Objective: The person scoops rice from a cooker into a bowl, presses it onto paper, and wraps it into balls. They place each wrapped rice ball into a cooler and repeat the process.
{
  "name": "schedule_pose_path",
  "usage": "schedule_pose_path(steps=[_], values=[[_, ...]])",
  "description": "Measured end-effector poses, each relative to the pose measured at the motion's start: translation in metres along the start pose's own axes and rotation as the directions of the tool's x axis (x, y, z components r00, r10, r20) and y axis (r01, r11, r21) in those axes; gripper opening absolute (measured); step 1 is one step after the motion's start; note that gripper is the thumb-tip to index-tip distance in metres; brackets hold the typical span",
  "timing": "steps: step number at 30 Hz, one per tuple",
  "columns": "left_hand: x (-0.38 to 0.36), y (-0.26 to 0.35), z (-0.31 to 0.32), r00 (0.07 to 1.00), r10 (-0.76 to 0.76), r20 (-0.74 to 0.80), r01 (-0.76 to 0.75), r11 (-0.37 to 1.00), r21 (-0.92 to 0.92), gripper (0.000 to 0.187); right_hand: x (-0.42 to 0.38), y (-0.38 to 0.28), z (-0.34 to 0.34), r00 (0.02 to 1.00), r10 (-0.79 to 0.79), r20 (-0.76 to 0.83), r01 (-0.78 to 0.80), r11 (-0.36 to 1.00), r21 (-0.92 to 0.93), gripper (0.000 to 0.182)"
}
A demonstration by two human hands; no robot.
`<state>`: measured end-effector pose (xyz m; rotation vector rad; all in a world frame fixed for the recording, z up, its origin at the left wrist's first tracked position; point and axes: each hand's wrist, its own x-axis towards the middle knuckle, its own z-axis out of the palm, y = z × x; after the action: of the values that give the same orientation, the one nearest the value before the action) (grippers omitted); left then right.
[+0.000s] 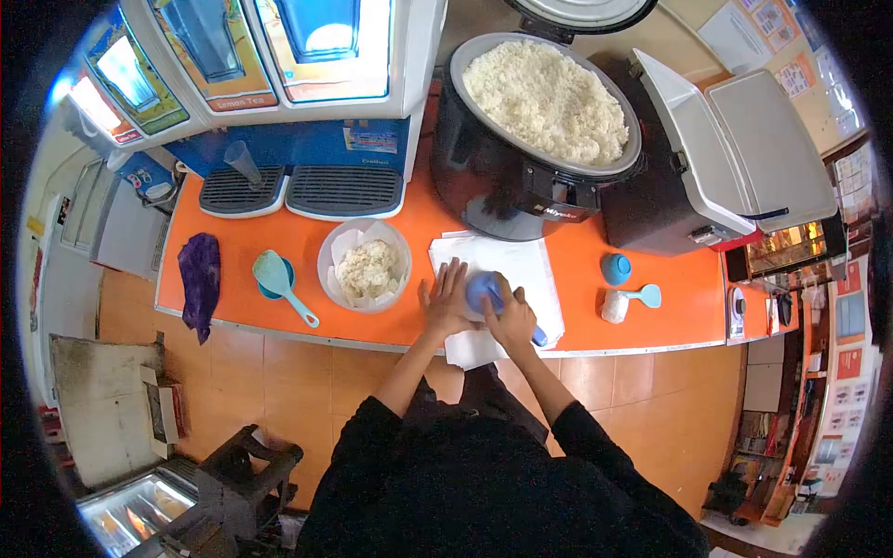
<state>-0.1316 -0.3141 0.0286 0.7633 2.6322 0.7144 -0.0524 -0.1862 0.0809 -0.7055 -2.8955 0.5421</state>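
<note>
White paper sheets (530,279) lie stacked on the orange counter. On them is a blue rounded object (482,290), blurred, between my two hands. My left hand (450,299) has its fingers spread beside it on the left, over the paper's edge. Fingers of my right hand (510,321) are wrapped round a blue piece at its right side, with a blue end showing below. To the left, a white bowl (326,260) lined with paper holds rice (368,270). Above the paper, an open black cooker (474,177) is full of rice (549,98).
On the orange counter (409,321), a light blue scoop (272,273) and purple cloth (199,279) lie left. Right are a blue cup (616,269), a small spoon (649,296) and a white lump (614,307). An open cooler box (651,209) and drink dispensers (326,112) stand behind.
</note>
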Motion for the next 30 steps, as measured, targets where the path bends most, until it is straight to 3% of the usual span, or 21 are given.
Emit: schedule_pose_path(steps=[1, 3, 5, 7, 11, 15, 16, 17, 18, 19, 20, 21, 22, 23, 24, 25, 26, 28, 29, 30], values=[[0.000, 0.003, -0.001, 0.998, -0.052, 0.029, 0.050, 0.998, 0.045, 0.143, -0.005, 0.006, 0.004, 1.000, 0.011, 0.012, -0.011, 1.000, -0.002, 0.057], [0.005, -0.007, 0.010, 1.000, -0.003, -0.022, 0.003, 1.000, 0.004, 0.147, -0.006, 0.010, 0.010, 0.994, -0.099, -0.050, 0.103, 0.991, 0.084, 0.053], [0.002, -0.004, 0.004, 1.000, 0.003, 0.022, -0.003, 1.000, -0.009, 0.149, 0.003, 0.030, -0.001, 0.997, -0.077, -0.019, 0.079, 0.980, 0.185, 0.048], [0.009, -0.003, 0.001, 0.998, -0.021, 0.062, 0.021, 1.000, 0.009, 0.150, 0.017, 0.012, 0.002, 1.000, -0.002, -0.029, 0.003, 0.999, 0.032, 0.045], [0.005, 0.002, -0.002, 0.989, -0.054, 0.137, 0.051, 0.998, 0.022, 0.154, -0.002, 0.028, 0.009, 0.993, -0.053, -0.101, 0.067, 0.988, 0.142, 0.044], [0.006, 0.001, 0.001, 0.990, -0.032, 0.134, 0.026, 0.999, 0.046, 0.155, 0.018, 0.028, -0.007, 1.000, -0.002, -0.002, 0.002, 0.991, 0.133, 0.045], [0.003, 0.004, -0.003, 0.992, -0.032, 0.124, 0.025, 0.998, 0.053, 0.155, 0.022, 0.041, -0.010, 0.995, 0.078, 0.068, -0.098, 0.915, 0.390, 0.043], [-0.008, 0.008, -0.005, 1.000, -0.017, -0.001, 0.017, 0.997, 0.077, 0.144, 0.025, 0.054, -0.012, 0.978, 0.136, 0.160, -0.206, 0.765, 0.610, 0.041], [-0.015, 0.013, -0.006, 0.991, 0.004, -0.132, 0.009, 0.995, 0.101, 0.133, 0.025, 0.065, -0.013, 0.982, 0.188, 0.027, -0.141, 0.622, 0.770, 0.035], [-0.022, 0.014, 0.000, 0.990, 0.009, -0.139, 0.006, 0.994, 0.105, 0.133, 0.029, 0.083, -0.020, 0.985, 0.173, 0.009, -0.111, 0.588, 0.801, 0.037], [-0.033, 0.014, 0.008, 0.981, 0.090, -0.174, -0.089, 0.996, 0.017, 0.108, 0.028, 0.104, -0.027, 0.959, 0.268, 0.090, -0.231, 0.557, 0.798, 0.038], [-0.043, 0.014, 0.014, 0.963, 0.165, -0.212, -0.182, 0.981, -0.066, 0.083, 0.031, 0.129, -0.027, 0.971, 0.241, 0.005, -0.154, 0.602, 0.784, 0.040], [-0.049, 0.017, 0.013, 0.964, 0.163, -0.210, -0.179, 0.982, -0.061, 0.083, 0.035, 0.154, -0.025, 0.975, 0.209, -0.078, -0.077, 0.642, 0.763, 0.042], [-0.054, 0.020, 0.011, 0.948, 0.295, -0.121, -0.305, 0.949, -0.077, 0.058, 0.038, 0.170, -0.030, 0.975, 0.208, -0.074, -0.078, 0.638, 0.766, 0.042], [-0.057, 0.022, 0.012, 0.905, 0.423, -0.035, -0.424, 0.899, -0.105, 0.034, 0.042, 0.180, -0.036, 0.970, 0.220, -0.103, -0.113, 0.783, 0.612, 0.044], [-0.057, 0.020, 0.017, 0.906, 0.421, -0.034, -0.422, 0.901, -0.098, 0.034, 0.045, 0.187, -0.037, 0.965, 0.225, -0.135, -0.148, 0.890, 0.431, 0.047], [-0.055, 0.020, 0.023, 0.906, 0.416, -0.072, -0.422, 0.901, -0.105, 0.026, 0.050, 0.192, -0.037, 0.965, 0.224, -0.135, -0.145, 0.888, 0.436, 0.047], [-0.050, 0.024, 0.028, 0.893, 0.416, -0.171, -0.436, 0.895, -0.099, 0.016, 0.059, 0.192, -0.042, 0.965, 0.227, -0.127, -0.205, 0.964, 0.170, 0.046], [-0.050, 0.024, 0.029, 0.895, 0.414, -0.168, -0.433, 0.897, -0.095, 0.016, 0.058, 0.190, -0.041, 0.966, 0.227, -0.124, -0.204, 0.963, 0.174, 0.046], [-0.050, 0.022, 0.034, 0.891, 0.411, -0.193, -0.436, 0.894, -0.106, 0.014, 0.055, 0.176, -0.047, 0.953, 0.123, -0.276, -0.109, 0.992, 0.066, 0.049]])
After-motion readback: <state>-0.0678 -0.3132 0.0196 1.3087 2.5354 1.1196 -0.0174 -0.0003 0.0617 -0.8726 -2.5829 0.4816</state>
